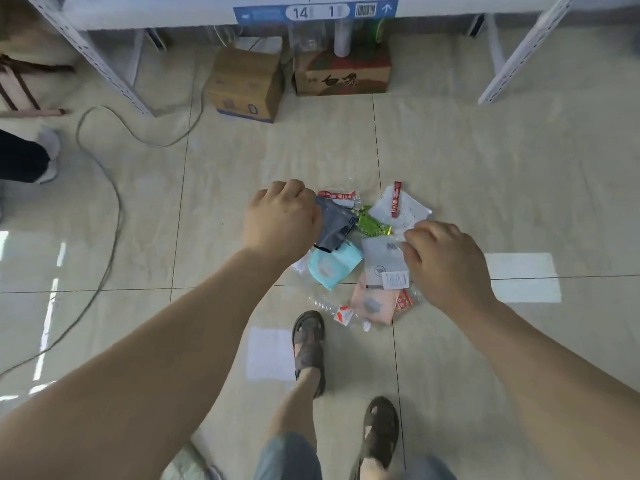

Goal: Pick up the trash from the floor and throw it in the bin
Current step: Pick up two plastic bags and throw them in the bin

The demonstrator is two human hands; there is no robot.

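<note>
A heap of trash lies on the tiled floor ahead of my feet. My left hand is closed on a dark grey plastic bag at the heap's left side. My right hand pinches the edge of a white plastic wrapper with a printed label. Between them lie a green snack wrapper, a light blue pack, a red-and-white wrapper, a white bag with a red strip, a pink pack and clear film. No bin is in view.
Two cardboard boxes stand under a metal shelf frame at the back. A grey cable snakes across the floor on the left. Another person's leg and white shoe are at the left edge. My sandalled feet stand near the heap.
</note>
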